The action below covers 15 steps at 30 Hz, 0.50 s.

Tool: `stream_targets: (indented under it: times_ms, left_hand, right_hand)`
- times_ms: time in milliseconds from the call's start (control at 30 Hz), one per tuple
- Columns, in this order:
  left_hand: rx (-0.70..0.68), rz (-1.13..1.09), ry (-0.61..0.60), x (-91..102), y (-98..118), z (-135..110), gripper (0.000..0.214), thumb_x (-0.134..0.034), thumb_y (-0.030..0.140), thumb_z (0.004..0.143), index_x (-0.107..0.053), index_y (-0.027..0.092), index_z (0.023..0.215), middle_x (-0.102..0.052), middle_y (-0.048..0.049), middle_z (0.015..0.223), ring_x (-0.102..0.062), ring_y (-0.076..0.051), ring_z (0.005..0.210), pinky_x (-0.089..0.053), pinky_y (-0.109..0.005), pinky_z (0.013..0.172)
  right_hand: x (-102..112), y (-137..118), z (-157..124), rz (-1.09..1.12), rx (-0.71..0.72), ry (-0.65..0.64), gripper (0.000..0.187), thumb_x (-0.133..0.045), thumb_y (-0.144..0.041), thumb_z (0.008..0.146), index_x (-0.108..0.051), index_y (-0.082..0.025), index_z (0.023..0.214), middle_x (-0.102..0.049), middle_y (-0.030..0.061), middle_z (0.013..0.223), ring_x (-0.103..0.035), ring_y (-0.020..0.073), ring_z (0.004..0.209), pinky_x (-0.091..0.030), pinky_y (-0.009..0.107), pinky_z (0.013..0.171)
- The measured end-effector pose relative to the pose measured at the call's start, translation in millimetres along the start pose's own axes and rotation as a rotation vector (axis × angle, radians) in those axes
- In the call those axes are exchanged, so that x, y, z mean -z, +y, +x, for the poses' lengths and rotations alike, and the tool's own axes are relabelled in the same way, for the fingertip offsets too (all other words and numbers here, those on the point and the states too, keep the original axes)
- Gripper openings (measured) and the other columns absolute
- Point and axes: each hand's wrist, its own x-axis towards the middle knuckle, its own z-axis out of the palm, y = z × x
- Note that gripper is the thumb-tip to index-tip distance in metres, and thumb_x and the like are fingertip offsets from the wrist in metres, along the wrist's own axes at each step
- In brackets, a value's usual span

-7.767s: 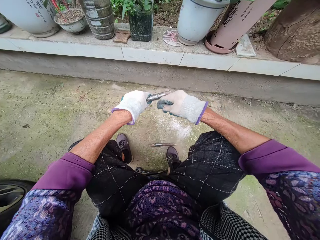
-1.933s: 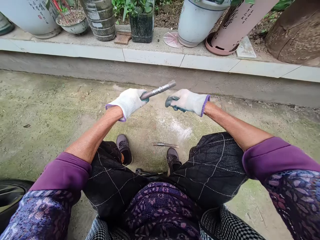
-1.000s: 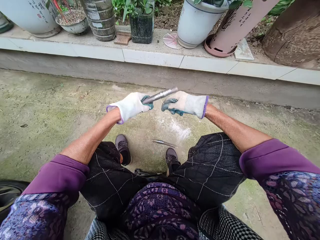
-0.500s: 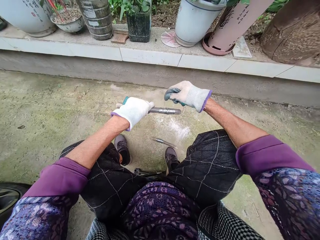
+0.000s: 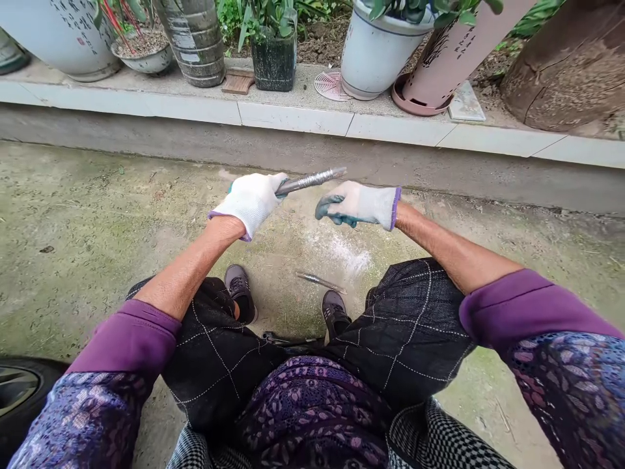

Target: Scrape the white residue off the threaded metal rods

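gloved hands are raised over the knees, above the concrete ground (image 5: 97, 215). left hand (image 5: 251, 198) is closed around one end of a grey metal rod (image 5: 312, 180), which slants up and to the right, its free end in the air. right hand (image 5: 356, 204) hangs just below that free end, fingers curled loosely, holding nothing and apart from the rod.

the rod is gripped at one end only, so it could lever out of the fist and drop toward the shoes (image 5: 336, 311). its free end sits close to the curled right fingers and could strike them.

a second thin metal piece (image 5: 319, 281) lies on the ground between the shoes, near a pale dusty patch (image 5: 342, 251); what it is cannot be made out. the part of the rod inside the left glove is hidden. a dark object between the legs is mostly covered. pots (image 5: 374, 49) on the ledge are cut off at the top.
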Motion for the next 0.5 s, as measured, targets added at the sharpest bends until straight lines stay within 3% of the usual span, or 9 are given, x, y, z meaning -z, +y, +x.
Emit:
stream_targets:
  times_ms: [100, 267, 367, 500]
  left_hand:
    - [-0.021, 0.151, -0.068, -10.4, -5.3, 10.7, 0.032, -0.052, 0.027, 0.091, -0.067, 0.022, 0.118, -0.071, -0.0103, 0.082, -0.067, -0.025, 0.083, -0.045, -0.034, 0.072]
    - [-0.132, 0.214, -0.154, -23.5, 2.2, 10.8, 0.030, -0.051, 0.024, 0.092, -0.066, 0.025, 0.118, -0.069, -0.0095, 0.080, -0.067, -0.026, 0.083, -0.045, -0.035, 0.074]
    - [-0.204, 0.258, -0.185, -23.2, 8.4, 5.5, 0.034, -0.048, 0.019, 0.092, -0.064, 0.027, 0.121, -0.069, -0.0091, 0.081, -0.067, -0.025, 0.081, -0.045, -0.035, 0.073]
    - [-0.242, 0.292, -0.275, -11.4, 16.6, -3.6, 0.039, -0.045, 0.015, 0.089, -0.063, 0.026, 0.121, -0.070, -0.0085, 0.080, -0.068, -0.025, 0.075, -0.046, -0.034, 0.070]
  right_hand:
    - [-4.6, -12.7, -9.9, -0.016, 0.029, 0.026, 0.018, -0.062, -0.021, 0.082, -0.076, -0.016, 0.092, -0.057, -0.0009, 0.056, -0.046, 0.0069, 0.045, -0.034, 0.020, 0.039]
    - [10.8, -18.1, -10.9, -0.082, 0.075, 0.201, 0.022, -0.059, -0.018, 0.081, -0.076, -0.014, 0.094, -0.060, 0.0007, 0.062, -0.046, 0.0063, 0.048, -0.034, 0.021, 0.042]
    - [16.8, -10.0, -3.9, -0.139, 0.056, 0.202, 0.024, -0.057, -0.017, 0.079, -0.076, -0.013, 0.093, -0.063, 0.0014, 0.066, -0.045, 0.0057, 0.047, -0.034, 0.021, 0.043]
    - [12.3, 0.5, 5.5, -0.164, 0.010, 0.112, 0.027, -0.055, -0.018, 0.076, -0.076, -0.015, 0.094, -0.064, 0.0013, 0.066, -0.046, 0.0075, 0.046, -0.036, 0.022, 0.044]
